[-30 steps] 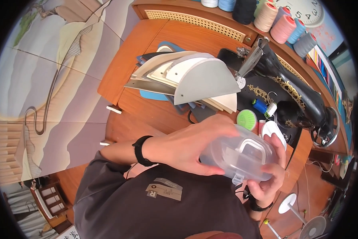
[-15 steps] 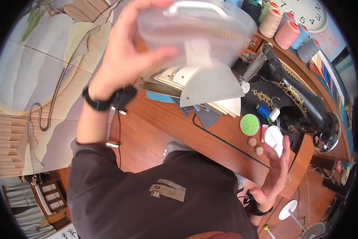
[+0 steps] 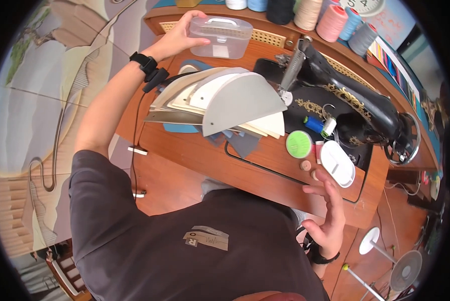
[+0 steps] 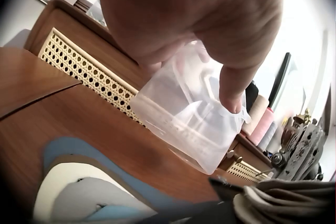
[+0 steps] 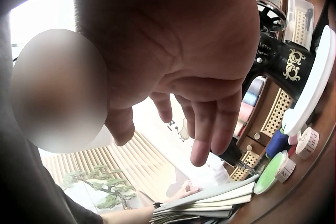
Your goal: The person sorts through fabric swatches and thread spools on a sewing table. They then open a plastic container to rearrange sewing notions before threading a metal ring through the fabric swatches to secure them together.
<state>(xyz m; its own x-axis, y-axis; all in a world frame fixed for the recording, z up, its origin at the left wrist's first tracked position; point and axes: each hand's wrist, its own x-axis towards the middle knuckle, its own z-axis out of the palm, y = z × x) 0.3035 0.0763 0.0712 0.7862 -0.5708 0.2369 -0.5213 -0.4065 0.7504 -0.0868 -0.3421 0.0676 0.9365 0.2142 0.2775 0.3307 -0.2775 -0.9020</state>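
Note:
My left hand (image 3: 182, 39) grips a clear plastic box (image 3: 235, 44) by its left end, thumb on the near side and fingers behind. The box has a white carry handle on top and stands close against the cane panel at the table's back; the left wrist view shows the box (image 4: 184, 111) see-through. By the table's front edge is my right hand (image 3: 330, 215), empty, fingers loosely bent and spread. Nearest to it lies a white oval tray (image 3: 339, 163), with small pinkish rolls (image 3: 305, 165) and a green round pin case (image 3: 299, 144) beside it.
A fan of grey and cream swatches (image 3: 245, 105) covers the table's middle. Behind the tray stands a black sewing machine (image 3: 355, 95), with blue (image 3: 312, 123) and white (image 3: 328, 128) thread spools on its bed. Thread cones (image 3: 331, 24) line the back shelf.
The right hand has let go of the box and stayed near the front edge. My left hand has carried the box up over the swatches and to the table's back.

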